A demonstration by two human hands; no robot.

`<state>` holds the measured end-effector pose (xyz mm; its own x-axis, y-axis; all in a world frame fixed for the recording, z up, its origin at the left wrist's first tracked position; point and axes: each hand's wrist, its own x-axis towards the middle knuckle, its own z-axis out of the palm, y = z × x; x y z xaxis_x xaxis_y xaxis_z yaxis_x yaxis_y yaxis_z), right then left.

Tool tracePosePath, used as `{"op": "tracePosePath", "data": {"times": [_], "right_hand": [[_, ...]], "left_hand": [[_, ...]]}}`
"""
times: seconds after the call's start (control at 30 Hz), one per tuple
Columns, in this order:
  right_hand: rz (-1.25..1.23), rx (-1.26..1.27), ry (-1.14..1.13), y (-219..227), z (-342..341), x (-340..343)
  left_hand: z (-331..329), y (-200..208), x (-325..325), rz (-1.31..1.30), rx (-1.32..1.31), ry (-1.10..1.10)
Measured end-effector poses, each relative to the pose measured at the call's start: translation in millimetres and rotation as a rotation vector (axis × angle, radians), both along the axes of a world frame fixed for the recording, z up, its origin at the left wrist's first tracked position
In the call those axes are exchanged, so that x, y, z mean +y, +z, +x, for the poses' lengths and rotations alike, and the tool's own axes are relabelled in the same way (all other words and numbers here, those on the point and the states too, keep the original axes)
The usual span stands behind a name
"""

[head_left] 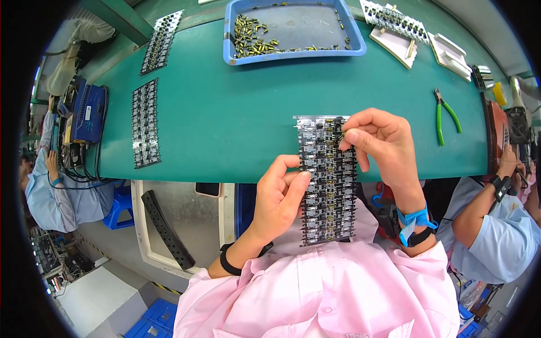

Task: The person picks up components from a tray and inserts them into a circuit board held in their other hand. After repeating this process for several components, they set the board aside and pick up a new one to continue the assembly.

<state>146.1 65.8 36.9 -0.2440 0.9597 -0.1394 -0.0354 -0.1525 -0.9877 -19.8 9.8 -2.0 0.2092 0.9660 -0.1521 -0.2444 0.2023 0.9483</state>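
Observation:
A long circuit board panel [329, 205], packed with rows of small components, stands tilted over the table's near edge in front of me. My left hand [279, 197] grips its left edge between thumb and fingers. At the panel's upper right corner, my right hand [386, 143] is closed in a pinch, thumb against forefinger. What that pinch holds, if anything, is too small and covered to make out. Beyond the panel lies a blue tray [304, 54] with many small black-and-yellow cylindrical components [248, 36], most heaped on its left side.
Two more board panels [146, 124] lie at the left of the green table [225, 112]. Green-handled cutters [440, 115] rest at the right. White holders [394, 48] and another panel [397, 22] sit far right. A blue machine [89, 112] stands left; people work on both sides.

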Motion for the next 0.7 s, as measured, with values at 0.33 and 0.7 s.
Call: {"op": "tracePosePath", "data": {"times": [0.33, 0.7], "right_hand": [[0.293, -0.457, -0.070, -3, -10, -3], [0.293, -0.512, -0.063, -9, -20, 1]], "left_hand": [[0, -4, -1, 0.077, 0.049, 0.023], [1, -13, -3, 0.120, 0.133, 0.084]]}}
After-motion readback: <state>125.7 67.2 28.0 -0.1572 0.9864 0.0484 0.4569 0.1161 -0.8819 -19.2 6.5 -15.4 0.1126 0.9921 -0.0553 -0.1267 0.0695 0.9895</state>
